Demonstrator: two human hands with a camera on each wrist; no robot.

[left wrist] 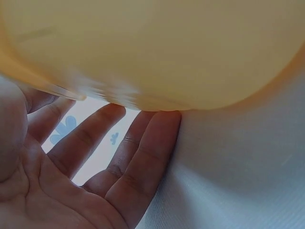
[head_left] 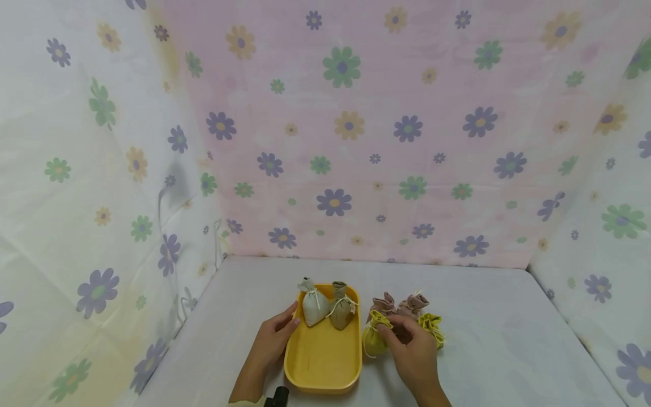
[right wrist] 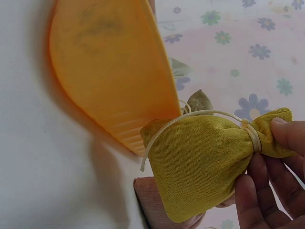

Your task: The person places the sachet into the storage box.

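Observation:
My right hand (head_left: pixel 414 350) pinches a yellow-green drawstring pouch (right wrist: pixel 200 167) by its gathered neck, just right of the yellow tray (head_left: pixel 322 362). A pale cord ties the pouch's neck, its loose end hanging over the body. At the tray's left side my left hand (head_left: pixel 272 339) holds the wall, thumb at the rim and fingertips against the outside (left wrist: pixel 159 126). Inside the tray's far end lean a pale grey pouch (head_left: pixel 315 308) and a brown-olive pouch (head_left: pixel 342 314). Behind the right hand stand two dusty-pink pouches (head_left: pixel 382 303) and another yellow-green pouch (head_left: pixel 432 328), partly covered.
A white-covered table (head_left: pixel 488 328) lies under everything. Flower-patterned cloth (head_left: pixel 376 102) walls the back and both sides. Near the left wrist a small black object (head_left: pixel 278 397) shows at the bottom edge.

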